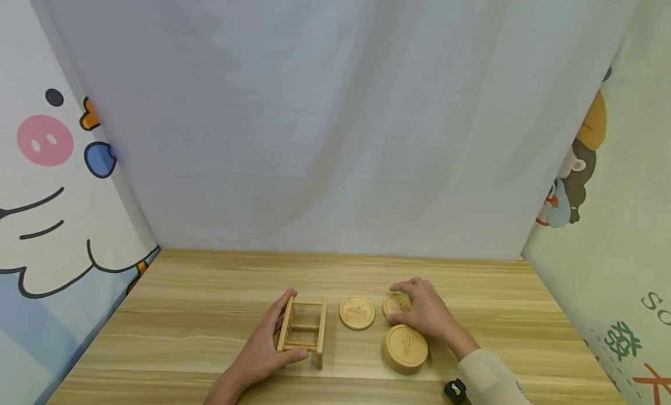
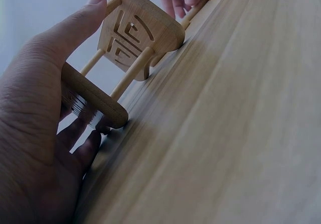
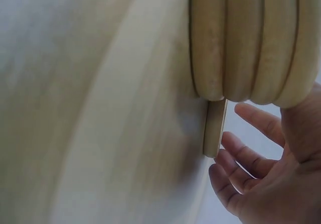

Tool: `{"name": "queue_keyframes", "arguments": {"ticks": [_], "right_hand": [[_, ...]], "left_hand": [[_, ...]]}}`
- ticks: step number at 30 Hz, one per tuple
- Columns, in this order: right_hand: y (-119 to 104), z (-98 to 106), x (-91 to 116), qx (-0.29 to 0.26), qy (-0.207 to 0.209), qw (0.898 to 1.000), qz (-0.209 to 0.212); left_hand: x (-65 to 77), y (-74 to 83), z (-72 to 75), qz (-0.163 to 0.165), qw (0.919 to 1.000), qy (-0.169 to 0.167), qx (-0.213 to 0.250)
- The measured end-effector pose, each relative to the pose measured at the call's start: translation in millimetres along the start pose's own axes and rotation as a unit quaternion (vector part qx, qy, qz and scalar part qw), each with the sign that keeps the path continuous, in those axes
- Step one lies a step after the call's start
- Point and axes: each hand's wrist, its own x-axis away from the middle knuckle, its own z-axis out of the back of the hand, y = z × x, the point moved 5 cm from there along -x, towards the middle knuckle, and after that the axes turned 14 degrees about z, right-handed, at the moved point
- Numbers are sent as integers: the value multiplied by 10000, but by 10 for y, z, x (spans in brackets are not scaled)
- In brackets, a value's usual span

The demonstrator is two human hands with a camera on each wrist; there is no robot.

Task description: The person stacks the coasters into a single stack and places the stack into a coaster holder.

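My left hand (image 1: 260, 348) grips a small wooden coaster holder (image 1: 321, 326), thumb on the near side and fingers on the far side. In the left wrist view, cut-out marks show on the end panel (image 2: 135, 30) of this holder, and round rods join its two panels. Over a round wooden coaster (image 1: 396, 305) lying flat, my right hand (image 1: 427, 312) spreads its thumb and index finger to opposite edges. The right wrist view shows loosely bent fingers (image 3: 251, 161) beside that coaster's edge, the thumb hidden. Nearer to me stands a stack of several coasters (image 1: 406, 348).
Another coaster (image 1: 357, 313) lies flat between the holder and the right hand. A small black object (image 1: 455, 391) sits by the right sleeve (image 1: 490, 376). A pale curtain (image 1: 335, 131) hangs behind the wooden table (image 1: 209, 300), with printed cloths at both sides.
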Motion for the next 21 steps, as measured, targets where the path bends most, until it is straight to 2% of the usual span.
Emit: {"name": "queue_keyframes", "arguments": {"ticks": [5,21], "right_hand": [[18,-3,18,-14,-120,9999,-94],[61,-16,10,81,-283,9994,-162]], "left_hand": [[-3,15,-5,-6,9997,-158,163],[22,36,9,-28,10000,-22,20]]}}
